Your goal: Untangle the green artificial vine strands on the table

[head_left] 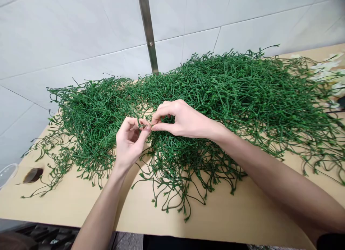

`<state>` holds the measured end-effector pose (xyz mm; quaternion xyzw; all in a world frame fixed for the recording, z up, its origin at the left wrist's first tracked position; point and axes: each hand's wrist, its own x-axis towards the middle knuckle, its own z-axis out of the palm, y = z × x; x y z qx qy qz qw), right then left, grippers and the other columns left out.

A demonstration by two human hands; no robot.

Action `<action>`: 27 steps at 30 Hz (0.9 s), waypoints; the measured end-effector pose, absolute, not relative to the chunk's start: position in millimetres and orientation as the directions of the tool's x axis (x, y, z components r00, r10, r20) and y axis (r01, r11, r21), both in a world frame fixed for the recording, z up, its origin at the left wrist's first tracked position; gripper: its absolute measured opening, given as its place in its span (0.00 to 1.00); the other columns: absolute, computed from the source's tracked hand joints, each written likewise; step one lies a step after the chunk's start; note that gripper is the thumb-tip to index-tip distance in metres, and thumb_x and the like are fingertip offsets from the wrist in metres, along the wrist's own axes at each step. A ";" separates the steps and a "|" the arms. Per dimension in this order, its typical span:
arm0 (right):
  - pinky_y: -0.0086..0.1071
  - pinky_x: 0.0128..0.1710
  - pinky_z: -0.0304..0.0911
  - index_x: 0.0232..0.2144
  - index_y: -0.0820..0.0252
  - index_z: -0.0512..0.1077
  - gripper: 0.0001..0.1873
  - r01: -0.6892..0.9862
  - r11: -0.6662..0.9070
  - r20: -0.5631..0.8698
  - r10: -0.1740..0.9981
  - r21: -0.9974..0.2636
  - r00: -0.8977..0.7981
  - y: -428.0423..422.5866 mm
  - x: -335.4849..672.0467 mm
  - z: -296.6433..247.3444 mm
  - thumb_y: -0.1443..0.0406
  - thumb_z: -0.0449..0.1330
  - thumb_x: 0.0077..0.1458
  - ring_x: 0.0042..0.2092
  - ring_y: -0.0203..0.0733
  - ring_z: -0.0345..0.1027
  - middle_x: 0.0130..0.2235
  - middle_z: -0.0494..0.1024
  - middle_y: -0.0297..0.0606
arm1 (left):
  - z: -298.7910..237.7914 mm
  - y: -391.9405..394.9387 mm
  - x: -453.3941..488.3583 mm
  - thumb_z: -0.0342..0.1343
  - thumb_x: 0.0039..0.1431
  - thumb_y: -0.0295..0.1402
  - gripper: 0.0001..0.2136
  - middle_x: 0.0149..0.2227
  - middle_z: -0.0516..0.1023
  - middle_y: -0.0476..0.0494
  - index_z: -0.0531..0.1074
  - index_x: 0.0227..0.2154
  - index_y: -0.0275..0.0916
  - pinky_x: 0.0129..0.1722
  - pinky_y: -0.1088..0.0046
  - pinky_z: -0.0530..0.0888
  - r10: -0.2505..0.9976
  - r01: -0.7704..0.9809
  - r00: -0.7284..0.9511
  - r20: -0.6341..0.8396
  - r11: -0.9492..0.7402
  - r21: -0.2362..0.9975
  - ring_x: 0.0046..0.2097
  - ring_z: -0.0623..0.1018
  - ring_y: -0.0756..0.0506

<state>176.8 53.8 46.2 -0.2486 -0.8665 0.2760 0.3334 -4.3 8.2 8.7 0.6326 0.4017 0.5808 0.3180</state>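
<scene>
A large heap of thin green artificial flower stems [231,84] spreads over the wooden table, many with small leafy tips. Above the middle of it, my left hand [132,140] pinches a thin green stem [139,122] between thumb and fingers. My right hand [178,118] meets it from the right, thumb and forefinger pressed together at the same spot. A fine strand seems to run between the two pinches. What exactly lies in the right fingertips is too small to make out.
The pale table [242,214] backs onto a white tiled wall [81,27] with a metal strip [148,30]. White artificial flowers [327,68] lie at the right end. A dark round hole [33,175] and a clear plastic container [7,174] are at the left.
</scene>
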 end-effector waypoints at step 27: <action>0.28 0.23 0.49 0.16 0.62 0.64 0.10 0.366 0.588 0.226 0.700 -0.722 -0.678 49.3 170.3 41.1 0.70 0.56 0.47 0.21 0.28 0.49 0.17 0.62 0.27 | 1.1 7.6 -8.4 0.56 0.57 0.27 0.05 0.29 0.71 0.51 0.64 0.31 0.41 0.29 0.75 0.67 0.852 0.555 0.157 0.499 -0.494 0.669 0.28 0.70 0.51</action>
